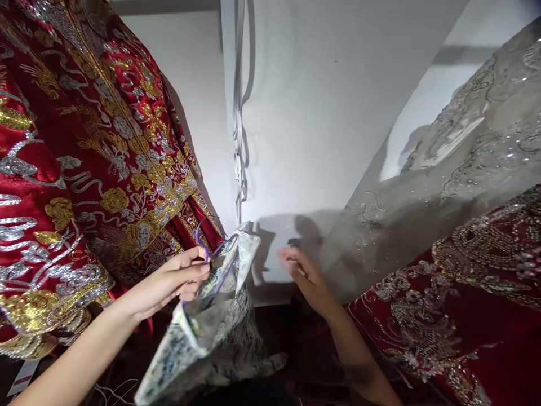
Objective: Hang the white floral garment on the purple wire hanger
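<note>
My left hand [190,275] is closed on a thin purple hanger [204,248], which looks like coated wire. From it hangs a patterned garment [247,262], whitish with blue-green and grey markings. The garment's upper edge gapes, and its lower part falls into shadow. My right hand [302,270] is raised to the right of the garment, apart from it. Motion smears the right fingers, so whether they hold anything cannot be made out.
On the left hangs a red jacket [127,141] with gold and silver embroidery. A pale beaded gown [469,152] and a red beaded dress [422,321] are on the right. White cables [239,135] run down the white wall [304,113] ahead. A paper tag [23,376] hangs at lower left.
</note>
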### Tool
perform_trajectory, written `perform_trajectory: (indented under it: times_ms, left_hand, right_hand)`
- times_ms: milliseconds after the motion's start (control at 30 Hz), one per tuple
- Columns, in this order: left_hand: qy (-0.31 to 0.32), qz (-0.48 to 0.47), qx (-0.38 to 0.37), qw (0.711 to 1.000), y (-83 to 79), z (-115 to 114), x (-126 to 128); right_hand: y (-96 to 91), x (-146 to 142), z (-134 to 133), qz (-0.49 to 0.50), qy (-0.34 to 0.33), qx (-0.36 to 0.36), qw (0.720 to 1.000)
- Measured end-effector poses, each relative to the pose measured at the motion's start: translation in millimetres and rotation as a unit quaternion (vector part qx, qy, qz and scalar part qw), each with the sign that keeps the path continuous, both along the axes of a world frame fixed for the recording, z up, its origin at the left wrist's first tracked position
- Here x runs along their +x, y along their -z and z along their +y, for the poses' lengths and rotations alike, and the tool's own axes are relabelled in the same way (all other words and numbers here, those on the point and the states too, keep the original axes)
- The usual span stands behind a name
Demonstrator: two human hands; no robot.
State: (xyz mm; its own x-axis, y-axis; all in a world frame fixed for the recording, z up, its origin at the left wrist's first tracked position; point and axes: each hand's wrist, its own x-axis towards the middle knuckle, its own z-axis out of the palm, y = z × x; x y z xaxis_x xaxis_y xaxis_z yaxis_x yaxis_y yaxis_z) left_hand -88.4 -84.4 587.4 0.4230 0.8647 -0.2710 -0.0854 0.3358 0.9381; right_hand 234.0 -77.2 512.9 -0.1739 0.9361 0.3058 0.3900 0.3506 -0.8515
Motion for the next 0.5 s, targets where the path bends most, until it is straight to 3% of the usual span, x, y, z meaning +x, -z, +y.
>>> perform_trajectory:
  times_ms: [67,167,233,367,433,500]
  left_hand:
    - [-0.005,0.076,0.074,0.994,-4.4,-4,-10]
    - [-0.042,0.165,0.218,0.961,-16.4,-1,-16]
    - [-0.051,0.194,0.285,0.937,-25.8,5,-18]
    - [-0.028,0.219,0.361,0.906,-44.2,16,-20]
    - [-0.046,0.229,0.396,0.888,-51.7,22,-17]
    - [-0.105,0.253,0.452,0.849,-57.1,31,-11]
  right_hand:
    - [3.8,-1,12,-0.053,0.052,0.024,0.997]
    - [8.9,-11,25,-0.095,-0.004,0.007,0.995]
    - [11.2,-18,36,-0.054,-0.029,0.013,0.998]
    - [4.9,-13,64,0.062,0.087,0.107,0.989]
    - [-5.6,-3,74,0.057,0.071,0.113,0.989]
    - [-17.9,5,80,0.055,0.019,0.084,0.995]
